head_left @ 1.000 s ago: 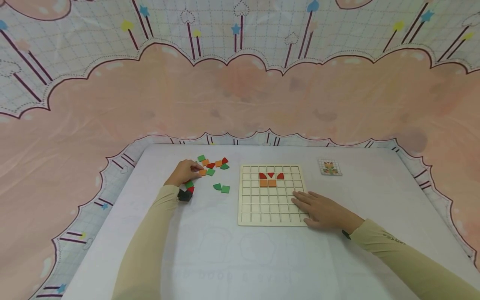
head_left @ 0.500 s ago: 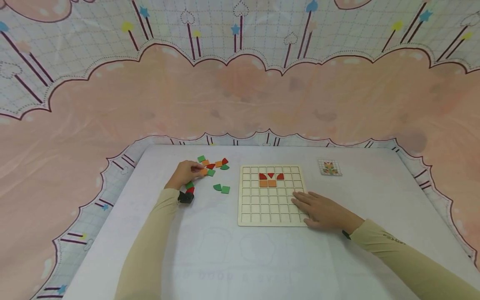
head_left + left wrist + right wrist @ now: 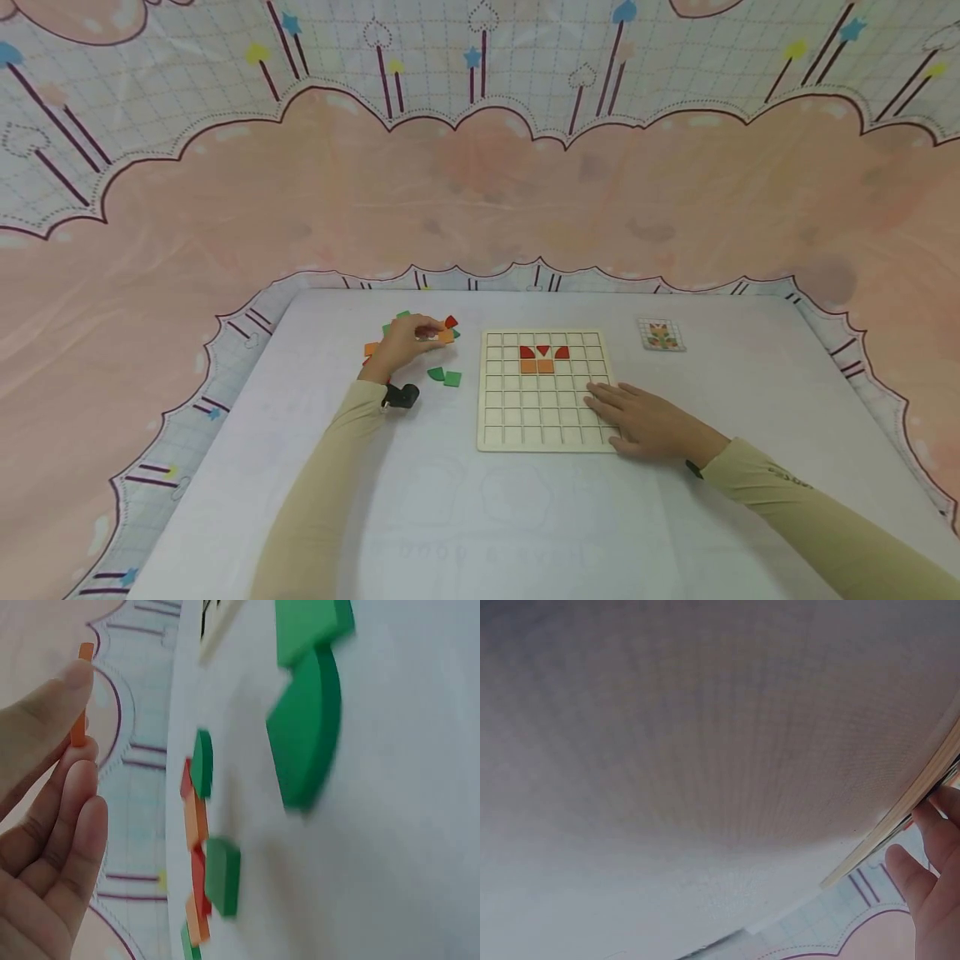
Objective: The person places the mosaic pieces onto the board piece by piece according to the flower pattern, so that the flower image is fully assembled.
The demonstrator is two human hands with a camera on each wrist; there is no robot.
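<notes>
My left hand (image 3: 408, 343) pinches an orange square tile (image 3: 79, 720) between thumb and fingers, raised above the loose pieces. In the head view that orange tile (image 3: 446, 337) shows just past the fingertips. My right hand (image 3: 645, 421) lies with straight fingers on the right edge of a pale wooden grid board (image 3: 517, 417). Near the board's top sit two red quarter-round tiles, one at each side of a small red triangle (image 3: 543, 350). Two orange squares (image 3: 537, 367) lie side by side beneath them.
A green quarter-round tile (image 3: 307, 735) and a green square (image 3: 452, 379) lie left of the board. Other red, orange and green tiles are partly hidden behind my left hand. A small pattern card (image 3: 662, 335) with a flower-like picture lies at the back right.
My left hand has picked up an orange square from the pile and carried it to the right and slightly back. The right hand stays on the board.
</notes>
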